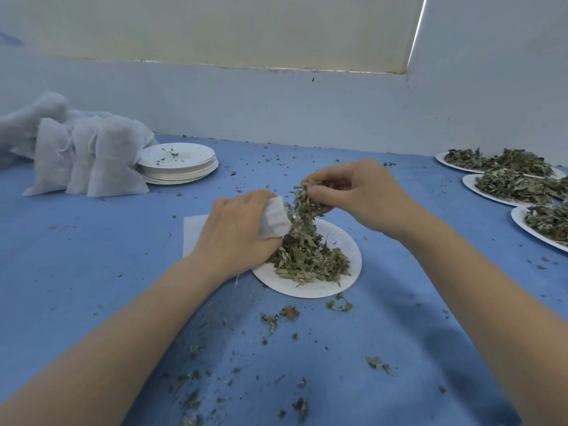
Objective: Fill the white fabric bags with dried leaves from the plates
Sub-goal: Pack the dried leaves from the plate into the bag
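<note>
Dried leaves (310,256), crumbly and feather-light, lie heaped on a white paper plate (335,287) at the middle of the blue-covered tabletop (92,272), with loose crumbs (276,321) scattered on the cloth in front of it. Over the plate's left edge the left hand (236,232) has its grip closed around the gathered mouth of a soft white fabric bag (275,218), the rest of the bag hidden beneath the palm. Just beside it the right hand (353,195) pinches a loose tuft of leaves (304,201) between fingertips and thumb, strands trailing down to the heap. The leaves look brittle and likely to shed under a hard squeeze, so small loose pinches seem best; the limp bag looks best held at its rim to keep the mouth open. Farther left, stacked empty paper plates (178,164) sit against a cluster of filled bags (89,161); far right, three more plates of leaves (510,179) wait
</note>
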Tool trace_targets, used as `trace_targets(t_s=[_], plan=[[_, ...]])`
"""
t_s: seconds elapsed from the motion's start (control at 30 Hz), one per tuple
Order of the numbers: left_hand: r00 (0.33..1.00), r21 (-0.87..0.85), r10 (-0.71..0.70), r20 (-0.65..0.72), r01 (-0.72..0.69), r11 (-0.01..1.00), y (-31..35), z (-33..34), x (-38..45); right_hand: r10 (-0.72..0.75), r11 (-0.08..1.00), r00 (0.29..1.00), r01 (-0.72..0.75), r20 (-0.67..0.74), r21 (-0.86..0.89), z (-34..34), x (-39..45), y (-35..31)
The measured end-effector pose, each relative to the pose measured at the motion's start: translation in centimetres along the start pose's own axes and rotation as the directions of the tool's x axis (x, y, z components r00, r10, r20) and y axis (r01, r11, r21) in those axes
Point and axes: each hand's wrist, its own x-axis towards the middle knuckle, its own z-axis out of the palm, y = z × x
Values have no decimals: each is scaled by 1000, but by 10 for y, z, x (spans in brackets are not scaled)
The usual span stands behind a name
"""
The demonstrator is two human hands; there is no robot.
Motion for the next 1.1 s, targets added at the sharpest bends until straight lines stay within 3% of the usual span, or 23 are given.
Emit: trace_targets(t_s=[0.3, 0.57, 0.73, 0.9, 1.1], plan=[[995, -119, -75, -65, 67, 991, 6, -2, 0, -48, 997, 979, 58, -197, 43, 29, -2, 1], [981, -217, -184, -55, 168, 962, 5, -5, 2, -51, 998, 994, 55, -96, 38, 31, -3, 2], [976, -258, -207, -66, 184, 949, 5, -5, 2, -58, 997, 996, 62, 69, -47, 30, -5, 2], [982, -197, -180, -53, 166, 966, 6, -6, 1, -48, 999, 979, 46, 200, 19, 28, -8, -1], [986, -150, -151, -72, 139, 979, 6, -5, 1, -119, 986, 992, 113, 41, 125, 30, -5, 5]])
